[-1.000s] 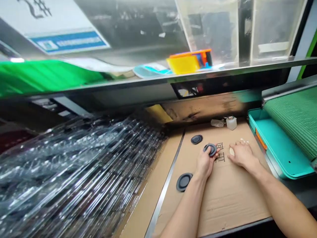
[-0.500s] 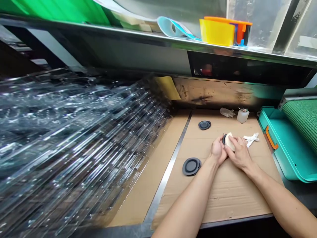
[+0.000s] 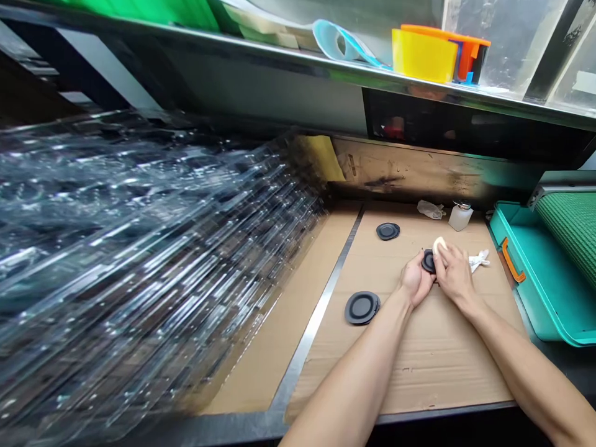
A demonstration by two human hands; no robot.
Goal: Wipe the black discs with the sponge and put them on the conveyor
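My left hand [image 3: 414,282] is closed around a dark round rubber disc [image 3: 428,261] just above the cardboard sheet [image 3: 419,366]. My right hand [image 3: 454,273] grips a small cream pad [image 3: 439,245] and presses it against that disc. Two more dark discs lie on the cardboard: one disc [image 3: 362,307] to the left of my left wrist, another disc [image 3: 388,231] farther back. A crumpled white scrap [image 3: 479,259] lies just right of my right hand.
A large stack of clear plastic trays [image 3: 139,261] fills the left side. A small white bottle [image 3: 460,216] and a clear wrapper [image 3: 431,209] sit at the back. A teal tray [image 3: 540,279] stands at the right. A shelf above carries a yellow tub [image 3: 423,56].
My right hand picked up the cream pad from the cardboard and brought it onto the disc in my left hand. The view also swung down and left.
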